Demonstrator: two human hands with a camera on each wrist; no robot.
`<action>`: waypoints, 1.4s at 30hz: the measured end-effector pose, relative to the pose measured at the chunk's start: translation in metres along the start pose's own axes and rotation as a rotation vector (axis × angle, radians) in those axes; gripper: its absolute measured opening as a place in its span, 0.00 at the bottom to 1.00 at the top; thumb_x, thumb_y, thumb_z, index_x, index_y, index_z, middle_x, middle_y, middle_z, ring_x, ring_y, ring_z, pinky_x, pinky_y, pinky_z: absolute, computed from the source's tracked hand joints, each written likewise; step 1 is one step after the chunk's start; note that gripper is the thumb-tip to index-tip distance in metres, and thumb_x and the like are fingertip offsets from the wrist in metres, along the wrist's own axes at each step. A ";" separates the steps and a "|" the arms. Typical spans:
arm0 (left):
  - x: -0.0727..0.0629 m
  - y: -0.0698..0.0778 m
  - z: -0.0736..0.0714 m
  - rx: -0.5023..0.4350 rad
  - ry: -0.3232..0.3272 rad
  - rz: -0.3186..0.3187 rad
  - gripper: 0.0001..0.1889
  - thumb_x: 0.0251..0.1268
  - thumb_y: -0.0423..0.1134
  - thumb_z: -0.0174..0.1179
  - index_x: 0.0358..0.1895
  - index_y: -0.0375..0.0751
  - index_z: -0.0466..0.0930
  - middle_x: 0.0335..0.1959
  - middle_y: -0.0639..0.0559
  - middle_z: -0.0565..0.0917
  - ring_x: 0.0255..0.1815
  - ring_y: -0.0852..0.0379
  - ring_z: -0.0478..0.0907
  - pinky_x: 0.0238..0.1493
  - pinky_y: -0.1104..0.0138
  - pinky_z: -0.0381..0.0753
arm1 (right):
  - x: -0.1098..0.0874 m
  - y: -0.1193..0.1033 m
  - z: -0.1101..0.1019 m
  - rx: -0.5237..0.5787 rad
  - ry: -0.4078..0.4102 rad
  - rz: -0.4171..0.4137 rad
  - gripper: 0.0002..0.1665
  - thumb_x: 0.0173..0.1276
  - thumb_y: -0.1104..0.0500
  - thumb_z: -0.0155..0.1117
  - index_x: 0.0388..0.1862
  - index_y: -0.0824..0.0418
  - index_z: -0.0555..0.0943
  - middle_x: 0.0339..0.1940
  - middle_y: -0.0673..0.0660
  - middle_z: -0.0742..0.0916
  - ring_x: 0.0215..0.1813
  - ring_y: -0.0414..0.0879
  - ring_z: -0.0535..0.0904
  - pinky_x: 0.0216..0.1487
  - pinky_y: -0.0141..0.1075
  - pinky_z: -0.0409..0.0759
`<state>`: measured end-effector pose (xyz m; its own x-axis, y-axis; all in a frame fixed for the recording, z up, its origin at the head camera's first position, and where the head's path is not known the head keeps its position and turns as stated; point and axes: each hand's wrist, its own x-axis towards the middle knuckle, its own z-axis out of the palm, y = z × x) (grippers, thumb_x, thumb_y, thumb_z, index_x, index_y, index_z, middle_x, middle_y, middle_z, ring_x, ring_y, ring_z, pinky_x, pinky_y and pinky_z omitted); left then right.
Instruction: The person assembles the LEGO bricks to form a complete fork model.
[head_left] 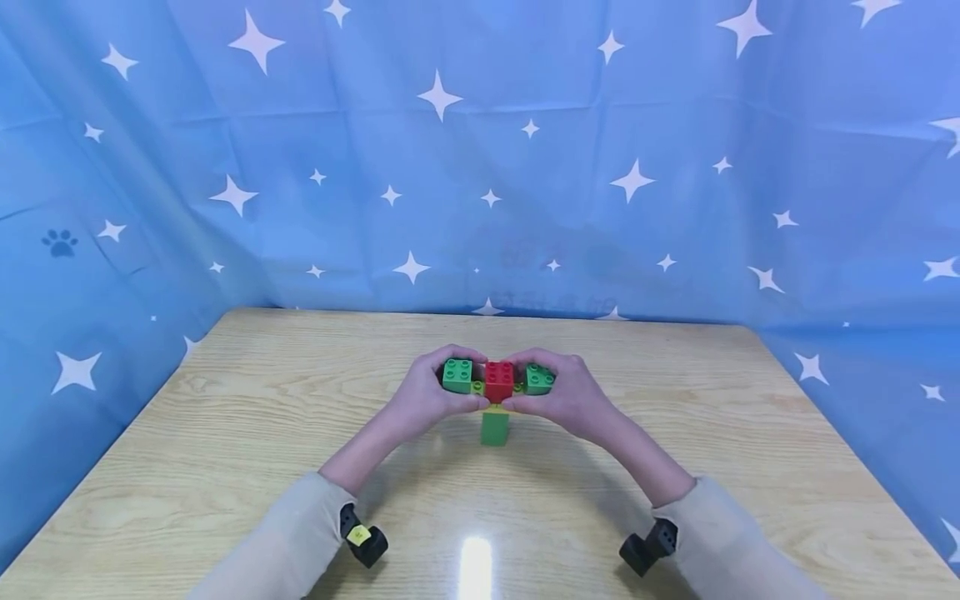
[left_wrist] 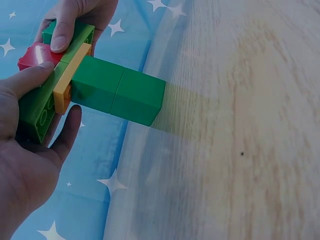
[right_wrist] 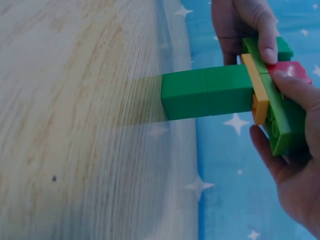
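Note:
A toy-brick build stands upright at mid-table, its foot apparently on the wood. Two stacked green bricks (left_wrist: 120, 90) form its column, topped by a yellow plate (left_wrist: 71, 77) and lime-green pieces (right_wrist: 282, 122). Above these, a red brick (head_left: 498, 382) sits between a left green brick (head_left: 457, 375) and a right green brick (head_left: 538, 379). My left hand (head_left: 423, 402) grips the build's left arm, thumb near the red brick on the near side. From the other side, my right hand (head_left: 572, 402) holds the right arm the same way. Fingers partly hide the far side.
A pale wooden table (head_left: 247, 433) lies under the build. Behind it hangs a blue curtain (head_left: 480, 158) with white stars. Black wrist cameras sit on the left cuff (head_left: 300, 517) and right cuff (head_left: 720, 525).

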<state>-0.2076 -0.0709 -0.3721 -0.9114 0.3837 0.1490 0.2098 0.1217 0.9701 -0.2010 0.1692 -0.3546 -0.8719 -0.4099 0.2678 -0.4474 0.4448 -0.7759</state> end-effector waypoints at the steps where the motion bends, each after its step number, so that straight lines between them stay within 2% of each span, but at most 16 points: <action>1: 0.000 0.000 0.000 0.002 -0.003 0.004 0.27 0.56 0.27 0.76 0.60 0.43 0.81 0.54 0.44 0.82 0.51 0.47 0.81 0.48 0.59 0.86 | 0.000 0.000 0.000 -0.008 0.000 -0.012 0.28 0.59 0.60 0.82 0.59 0.61 0.84 0.51 0.56 0.89 0.49 0.51 0.84 0.46 0.42 0.85; 5: -0.001 0.001 0.000 0.016 -0.012 0.012 0.26 0.56 0.27 0.75 0.59 0.43 0.81 0.54 0.44 0.82 0.52 0.47 0.81 0.48 0.60 0.86 | 0.000 -0.001 0.000 -0.028 -0.006 -0.045 0.28 0.60 0.60 0.81 0.59 0.61 0.84 0.51 0.56 0.89 0.50 0.51 0.84 0.47 0.42 0.85; 12: 0.000 0.002 0.001 0.021 0.008 -0.004 0.25 0.56 0.28 0.76 0.58 0.43 0.83 0.54 0.43 0.82 0.48 0.48 0.82 0.45 0.60 0.86 | 0.000 0.000 -0.001 -0.021 -0.014 -0.048 0.27 0.60 0.61 0.81 0.58 0.61 0.84 0.48 0.55 0.89 0.47 0.48 0.85 0.46 0.40 0.86; 19: 0.002 0.001 0.001 0.022 -0.012 0.026 0.25 0.57 0.28 0.75 0.59 0.43 0.82 0.53 0.43 0.83 0.47 0.47 0.82 0.45 0.59 0.86 | 0.003 0.002 -0.004 -0.105 -0.022 -0.117 0.27 0.61 0.59 0.80 0.59 0.60 0.83 0.42 0.49 0.88 0.45 0.44 0.84 0.47 0.42 0.83; 24: 0.002 0.000 0.000 0.025 -0.020 0.034 0.25 0.57 0.26 0.74 0.59 0.42 0.81 0.52 0.44 0.83 0.48 0.47 0.82 0.46 0.59 0.87 | 0.003 0.003 -0.004 -0.106 -0.033 -0.134 0.27 0.61 0.60 0.80 0.59 0.60 0.83 0.40 0.47 0.88 0.44 0.43 0.84 0.46 0.42 0.83; 28: 0.001 -0.001 0.001 0.032 -0.006 0.017 0.25 0.58 0.26 0.74 0.59 0.42 0.81 0.52 0.44 0.83 0.49 0.47 0.82 0.47 0.59 0.86 | 0.003 0.006 -0.002 -0.099 -0.028 -0.142 0.27 0.61 0.61 0.80 0.59 0.60 0.83 0.41 0.48 0.88 0.45 0.44 0.85 0.47 0.41 0.83; 31: 0.000 -0.001 0.002 0.047 0.004 0.004 0.28 0.58 0.27 0.74 0.62 0.43 0.79 0.55 0.44 0.81 0.50 0.47 0.81 0.47 0.60 0.86 | 0.002 0.007 -0.002 -0.093 -0.018 -0.146 0.30 0.61 0.61 0.80 0.61 0.61 0.82 0.46 0.52 0.89 0.47 0.47 0.85 0.49 0.42 0.84; 35: -0.003 0.000 0.000 0.045 -0.006 0.017 0.42 0.55 0.27 0.76 0.74 0.50 0.69 0.64 0.46 0.78 0.59 0.45 0.79 0.53 0.58 0.85 | -0.003 0.008 -0.003 -0.036 -0.003 -0.124 0.43 0.59 0.61 0.81 0.73 0.60 0.73 0.61 0.60 0.85 0.58 0.55 0.83 0.57 0.48 0.83; 38: -0.008 0.001 -0.006 0.058 0.010 0.074 0.51 0.53 0.27 0.78 0.80 0.53 0.61 0.71 0.47 0.74 0.67 0.44 0.75 0.61 0.53 0.80 | -0.013 0.010 -0.008 -0.003 0.035 -0.105 0.52 0.58 0.62 0.82 0.79 0.58 0.65 0.70 0.62 0.79 0.65 0.59 0.79 0.62 0.53 0.79; 42: -0.022 0.005 -0.014 0.067 0.059 0.162 0.48 0.53 0.24 0.75 0.79 0.48 0.63 0.73 0.45 0.72 0.70 0.43 0.72 0.66 0.50 0.76 | -0.032 0.013 -0.015 -0.014 0.114 -0.132 0.54 0.57 0.68 0.81 0.79 0.59 0.63 0.69 0.64 0.78 0.64 0.59 0.79 0.60 0.52 0.80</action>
<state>-0.1917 -0.0916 -0.3676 -0.8827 0.3490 0.3148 0.3765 0.1239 0.9181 -0.1817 0.2005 -0.3646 -0.8221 -0.3728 0.4303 -0.5613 0.4042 -0.7222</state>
